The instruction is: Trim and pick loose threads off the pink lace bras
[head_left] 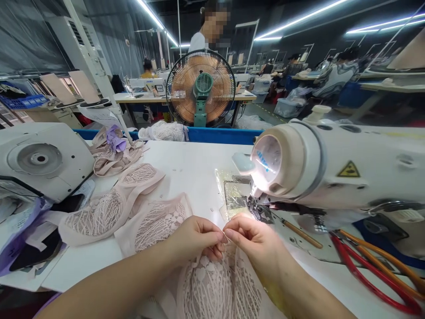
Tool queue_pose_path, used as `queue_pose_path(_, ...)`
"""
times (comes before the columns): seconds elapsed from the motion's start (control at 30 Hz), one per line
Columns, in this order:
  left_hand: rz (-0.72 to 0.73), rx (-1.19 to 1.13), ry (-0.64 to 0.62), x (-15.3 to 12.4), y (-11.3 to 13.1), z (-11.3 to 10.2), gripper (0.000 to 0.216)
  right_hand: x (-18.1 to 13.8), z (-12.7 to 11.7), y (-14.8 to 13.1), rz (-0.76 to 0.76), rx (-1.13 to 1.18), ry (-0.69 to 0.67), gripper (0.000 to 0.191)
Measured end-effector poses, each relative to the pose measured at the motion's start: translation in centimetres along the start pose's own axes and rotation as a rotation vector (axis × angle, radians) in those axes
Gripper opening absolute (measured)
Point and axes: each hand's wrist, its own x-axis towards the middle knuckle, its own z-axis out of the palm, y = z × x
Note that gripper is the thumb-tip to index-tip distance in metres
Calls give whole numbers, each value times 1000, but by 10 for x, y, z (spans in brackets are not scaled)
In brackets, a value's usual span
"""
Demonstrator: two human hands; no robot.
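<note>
My left hand [204, 237] and my right hand [250, 237] meet in front of me, each pinching the edge of a pale pink lace bra [207, 288]. The bra hangs below my fingers toward the table's near edge. Fingertips of both hands almost touch, and the exact bit of fabric between them is too small to make out. Just beyond my right hand is the lit needle area of a sewing machine [358, 164]. Another pale pink lace bra [106, 212] lies on the white table [186, 159], partly behind my left hand.
Red-handled scissors [372, 274], an orange-handled pair [388, 257] and a wooden-handled tool [302, 232] lie at right. A second machine [43, 159] stands left, near piled straps [116, 155] and a dark phone [36, 254]. Past the table are a fan [201, 88] and a person [212, 26].
</note>
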Motion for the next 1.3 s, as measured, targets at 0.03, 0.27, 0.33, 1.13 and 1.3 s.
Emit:
queue_pose_path(0.03, 9, 17, 3, 0, 0, 0, 14, 0, 0, -1, 5, 0, 4, 20)
queue_pose_path(0.27, 61, 38, 43, -3, 3, 2, 11, -1, -4, -1, 29, 36, -92, 31)
queue_pose_path(0.33, 66, 37, 68, -2, 3, 1, 11, -3, -10, 0, 29, -18, -177, 35)
queue_pose_path(1.13, 146, 368, 73, -8, 2, 5, 9, -3, -16, -8, -224, -236, -21, 15)
queue_pose_path(1.3, 151, 369, 112, -10, 2, 7, 8, -5, -16, -8, -232, -266, -5, 16)
